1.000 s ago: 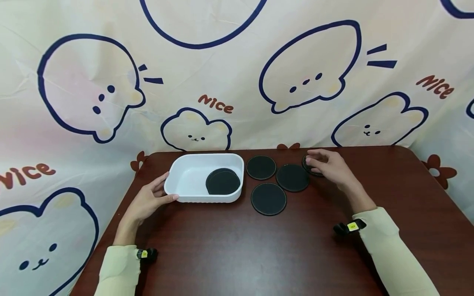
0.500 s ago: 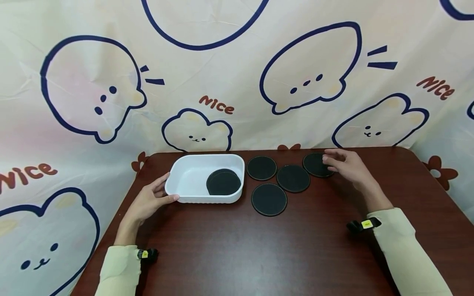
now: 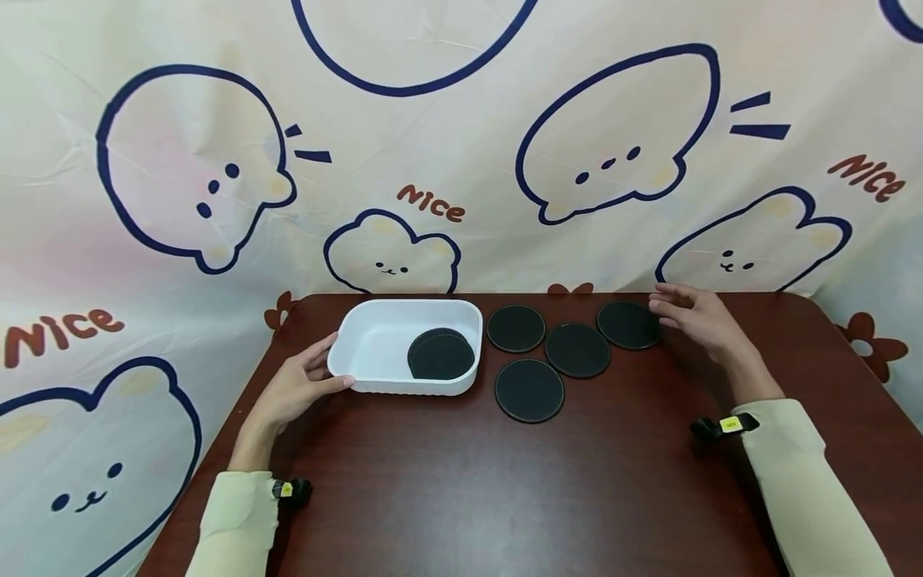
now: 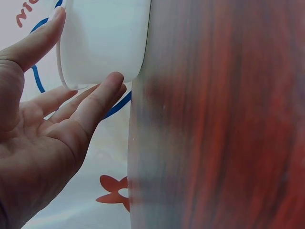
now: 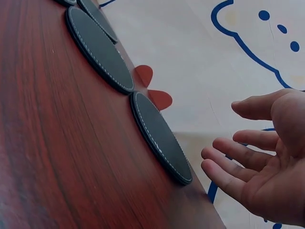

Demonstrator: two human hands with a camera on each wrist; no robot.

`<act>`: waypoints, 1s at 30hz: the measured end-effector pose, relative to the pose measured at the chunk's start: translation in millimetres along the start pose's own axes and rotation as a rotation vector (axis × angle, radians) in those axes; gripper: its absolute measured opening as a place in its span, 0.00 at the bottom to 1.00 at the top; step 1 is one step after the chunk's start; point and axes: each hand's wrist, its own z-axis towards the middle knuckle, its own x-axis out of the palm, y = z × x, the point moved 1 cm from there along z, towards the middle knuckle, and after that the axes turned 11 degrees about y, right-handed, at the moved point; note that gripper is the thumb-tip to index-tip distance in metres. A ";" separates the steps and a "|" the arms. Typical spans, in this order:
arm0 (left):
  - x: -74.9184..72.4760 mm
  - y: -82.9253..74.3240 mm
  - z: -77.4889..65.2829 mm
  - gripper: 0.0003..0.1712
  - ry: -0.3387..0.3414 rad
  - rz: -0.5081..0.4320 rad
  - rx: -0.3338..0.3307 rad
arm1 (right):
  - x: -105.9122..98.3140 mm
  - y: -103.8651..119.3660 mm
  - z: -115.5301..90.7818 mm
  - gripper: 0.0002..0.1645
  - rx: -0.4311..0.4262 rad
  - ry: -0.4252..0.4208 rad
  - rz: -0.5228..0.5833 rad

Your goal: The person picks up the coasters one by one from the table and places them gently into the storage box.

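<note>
A white tray (image 3: pixel 375 340) stands on a dark wood table (image 3: pixel 447 481). Its left end is gripped by the left hand (image 3: pixel 292 393), the thumb laid at the tray's near left corner and the fingers, only slightly bent, set against the end wall. At the tray's right end, inside, a black dark-topped disc (image 3: pixel 441 357) is held; whether others lie beneath it cannot be told.

To the right of the tray, four matching discs are laid flat: a far disc (image 3: pixel 516 328) just beside its far right corner, a near disc (image 3: pixel 530 390) off its near right corner, a middle disc (image 3: pixel 578 350) beyond these, and an outermost disc (image 3: pixel 629 324) farthest from the tray. Pale stitching is shown round the edges.

Beyond the outermost disc, on the side away from the tray, the right hand (image 3: pixel 699 320) is held with fingers loosely spread; nothing is grasped, and a gap is seen in the right wrist view.

The discs are judged light, fairly stiff and hard to break; being thin and flat, they are best pinched by opposite edges. The tray seems light, rigid and smooth, best steadied by its rim.
</note>
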 end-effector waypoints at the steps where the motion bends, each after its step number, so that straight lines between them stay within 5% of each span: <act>1: 0.2 0.0 0.1 0.57 0.002 -0.001 0.003 | -0.7 -0.7 0.5 0.44 -0.001 0.001 -0.013; 13: -0.7 2.8 -0.1 0.57 -0.001 0.004 0.009 | -10.7 -5.7 16.6 0.53 0.022 0.040 -0.172; 30: -3.2 2.5 -2.3 0.57 0.012 -0.012 0.034 | -8.7 -14.1 41.7 0.51 -0.132 0.180 -0.289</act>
